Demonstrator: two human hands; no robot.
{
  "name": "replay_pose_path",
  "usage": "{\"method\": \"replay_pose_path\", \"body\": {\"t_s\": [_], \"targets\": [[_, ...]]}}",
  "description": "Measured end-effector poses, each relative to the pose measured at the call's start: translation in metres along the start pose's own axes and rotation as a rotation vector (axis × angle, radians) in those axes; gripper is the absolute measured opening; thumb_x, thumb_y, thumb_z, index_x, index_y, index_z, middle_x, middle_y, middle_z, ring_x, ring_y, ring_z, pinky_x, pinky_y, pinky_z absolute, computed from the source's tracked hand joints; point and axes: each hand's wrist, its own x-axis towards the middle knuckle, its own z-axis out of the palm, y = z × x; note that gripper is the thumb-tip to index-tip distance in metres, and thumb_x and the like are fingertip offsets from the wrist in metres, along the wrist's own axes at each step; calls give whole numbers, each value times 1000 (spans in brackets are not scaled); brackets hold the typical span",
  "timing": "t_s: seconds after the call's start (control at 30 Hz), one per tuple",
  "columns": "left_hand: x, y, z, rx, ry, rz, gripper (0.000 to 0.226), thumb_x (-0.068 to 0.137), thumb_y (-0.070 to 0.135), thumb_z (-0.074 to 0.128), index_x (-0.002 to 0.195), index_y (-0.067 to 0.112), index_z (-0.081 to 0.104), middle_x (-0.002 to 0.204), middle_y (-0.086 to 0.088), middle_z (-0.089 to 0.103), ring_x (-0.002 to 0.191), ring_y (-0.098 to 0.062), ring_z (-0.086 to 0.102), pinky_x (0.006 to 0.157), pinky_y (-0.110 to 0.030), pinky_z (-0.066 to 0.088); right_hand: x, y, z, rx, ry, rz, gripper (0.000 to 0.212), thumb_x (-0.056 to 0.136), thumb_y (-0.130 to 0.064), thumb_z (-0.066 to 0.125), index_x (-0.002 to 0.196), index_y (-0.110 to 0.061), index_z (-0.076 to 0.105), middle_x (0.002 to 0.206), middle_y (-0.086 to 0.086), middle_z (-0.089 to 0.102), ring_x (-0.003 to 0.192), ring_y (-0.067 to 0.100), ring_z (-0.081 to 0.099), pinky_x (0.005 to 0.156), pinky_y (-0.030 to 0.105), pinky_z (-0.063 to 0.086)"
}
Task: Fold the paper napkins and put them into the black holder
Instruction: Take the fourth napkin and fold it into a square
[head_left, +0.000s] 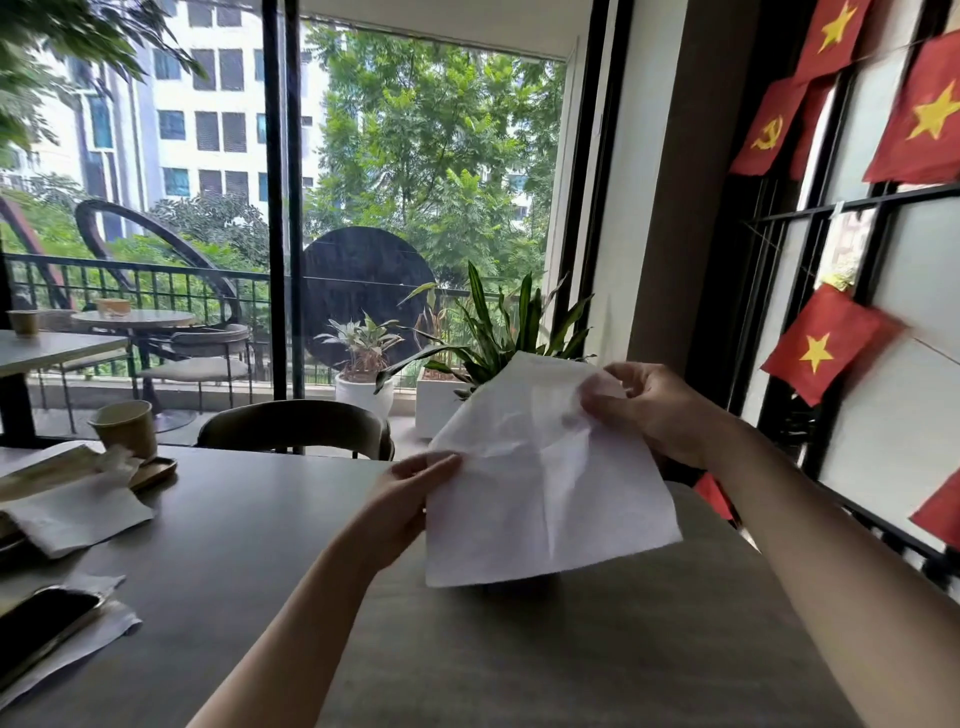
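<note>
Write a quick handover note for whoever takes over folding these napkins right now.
Left hand pinches the left edge of the held napkin; right hand pinches its upper right corner.
It hangs open, not yet folded, above the table.
Other napkins lie at the table's left.
A dark shape under the held napkin may be the holder, mostly hidden.
Left: fold it, then insert.

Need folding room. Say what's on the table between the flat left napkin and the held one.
Head view: from flat napkin, bare table, then the left hand pinching the held napkin.
</note>
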Motion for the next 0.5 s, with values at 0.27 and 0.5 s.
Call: {"method": "replay_pose_path", "body": {"t_s": [0.27, 0.5], "targets": [[-3, 39, -3, 86, 85, 262, 12, 84, 11, 62, 85, 15, 73, 63, 6, 68, 52, -4, 57, 48, -17, 48, -5, 14, -12, 217, 3, 55, 34, 65, 2, 74, 97, -3, 63, 89, 13, 70, 65, 14, 71, 56, 24, 60], [-4, 58, 3, 102, 30, 324, 34, 88, 1, 53, 74, 19, 77, 64, 5, 69, 56, -6, 60, 50, -17, 49, -1, 20, -15, 345, 71, -127, 47, 83, 18, 50, 58, -14, 74, 67, -1, 75, 62, 11, 71, 56, 21, 59]]}}
